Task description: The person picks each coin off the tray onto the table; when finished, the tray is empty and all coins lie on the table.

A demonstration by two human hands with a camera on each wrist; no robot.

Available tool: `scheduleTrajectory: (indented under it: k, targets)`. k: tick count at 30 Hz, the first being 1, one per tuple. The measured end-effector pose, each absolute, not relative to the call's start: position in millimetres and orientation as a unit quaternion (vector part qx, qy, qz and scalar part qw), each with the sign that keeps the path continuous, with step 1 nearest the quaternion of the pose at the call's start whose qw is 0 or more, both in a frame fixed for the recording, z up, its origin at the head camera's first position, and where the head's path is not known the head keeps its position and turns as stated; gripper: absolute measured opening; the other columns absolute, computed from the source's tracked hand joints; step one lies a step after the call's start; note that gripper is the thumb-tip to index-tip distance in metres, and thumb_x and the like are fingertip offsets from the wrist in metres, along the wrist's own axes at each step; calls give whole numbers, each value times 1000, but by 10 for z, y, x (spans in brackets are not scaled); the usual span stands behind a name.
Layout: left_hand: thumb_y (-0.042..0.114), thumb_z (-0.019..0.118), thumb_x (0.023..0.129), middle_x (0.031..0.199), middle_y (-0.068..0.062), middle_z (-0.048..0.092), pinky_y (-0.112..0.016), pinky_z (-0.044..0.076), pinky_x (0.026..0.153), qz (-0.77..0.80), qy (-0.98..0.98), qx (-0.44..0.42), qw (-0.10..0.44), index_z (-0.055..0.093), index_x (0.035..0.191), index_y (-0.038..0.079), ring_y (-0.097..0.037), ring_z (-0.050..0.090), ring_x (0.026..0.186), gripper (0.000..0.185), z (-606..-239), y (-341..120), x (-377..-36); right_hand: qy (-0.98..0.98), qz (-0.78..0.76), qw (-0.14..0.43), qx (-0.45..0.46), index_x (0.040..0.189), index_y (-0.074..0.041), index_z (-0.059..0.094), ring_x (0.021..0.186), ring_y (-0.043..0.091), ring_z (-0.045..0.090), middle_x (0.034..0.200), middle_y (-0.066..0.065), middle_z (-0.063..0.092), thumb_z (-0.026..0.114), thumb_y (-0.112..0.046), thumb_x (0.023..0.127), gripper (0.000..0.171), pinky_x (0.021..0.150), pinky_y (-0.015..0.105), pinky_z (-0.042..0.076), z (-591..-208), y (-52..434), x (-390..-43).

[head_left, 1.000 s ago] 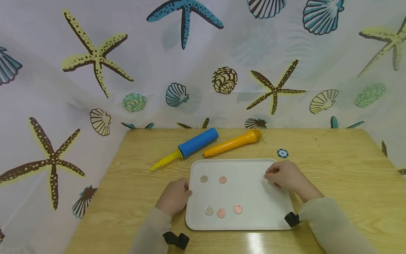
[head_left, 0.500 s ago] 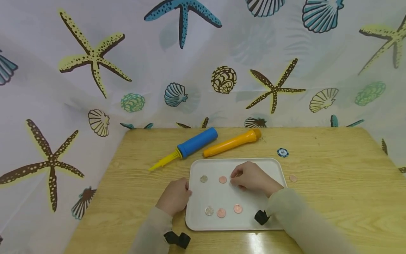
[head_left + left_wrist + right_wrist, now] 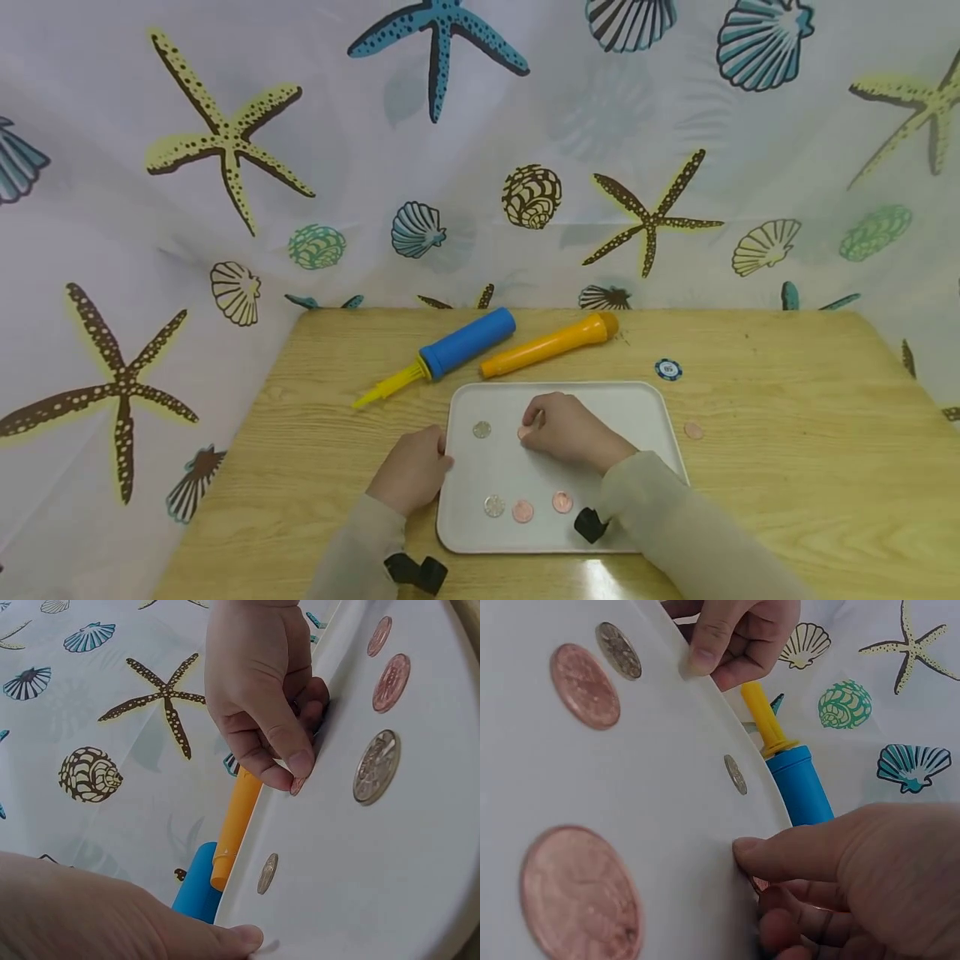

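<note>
Right hand (image 3: 564, 429) over the upper middle of the white tray (image 3: 645, 417), fingers curled, thumb and forefinger pinching a copper coin (image 3: 522, 432) that sits on the tray floor; in the left wrist view the coin's edge (image 3: 298, 786) shows just under the fingertips (image 3: 300, 761), tilted against the tray surface. Left hand (image 3: 412, 467) at the tray's left rim, thumb (image 3: 705, 656) laid over the edge and fingers tucked beneath, gripping it.

Just left of the pinched coin, a silver coin (image 3: 482, 430), apart from it. Along the near part of the tray, a row of three: a second silver coin (image 3: 493, 506), then two more copper coins (image 3: 522, 511) and (image 3: 562, 502), close together but not touching. Right sleeve (image 3: 675, 517) across the tray's near right corner, black wrist strap (image 3: 589, 525) resting above the tray surface.

Tray on a light wooden table (image 3: 787, 467). Off the tray to the right, one lone copper coin (image 3: 693, 431) on the table; farther back, a blue and white poker chip (image 3: 668, 369). Behind the tray, a blue hand pump with yellow nozzle (image 3: 450, 354) and, beside it, an orange tube (image 3: 551, 343), both lying on their sides at a slant. Shower curtain printed with starfish and shells (image 3: 225, 133) behind and to the left of the table.
</note>
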State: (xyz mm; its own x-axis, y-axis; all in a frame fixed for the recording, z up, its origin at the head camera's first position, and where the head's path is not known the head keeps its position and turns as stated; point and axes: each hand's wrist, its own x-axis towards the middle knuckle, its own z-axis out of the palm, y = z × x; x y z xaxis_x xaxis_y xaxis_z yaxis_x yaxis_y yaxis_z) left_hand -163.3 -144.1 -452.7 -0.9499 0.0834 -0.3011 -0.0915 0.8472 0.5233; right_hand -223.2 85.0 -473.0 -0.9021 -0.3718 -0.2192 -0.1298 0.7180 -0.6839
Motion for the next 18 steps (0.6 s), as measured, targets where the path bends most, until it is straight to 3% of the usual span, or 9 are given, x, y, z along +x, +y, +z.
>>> scheduleTrajectory:
  k: [6,18]
  targets:
    - [8,62,99,74,-6,56,-29,43,56,284,945,-3,163,57,92,4,-19,52,65,9,-4520,-1460,-1621,913,-348,174,-121,96,-8,66,77,18,55,84,1,61,79,-15,86,18,73,32,48,-4734,804,-2214]
    - [9,62,99,73,-6,56,-28,42,55,286,944,-1,165,57,92,5,-19,52,63,10,-4533,-1472,-1647,904,-390,127,-119,91,-18,68,75,17,55,83,-2,61,76,-22,91,9,67,31,47,-4793,887,-2147]
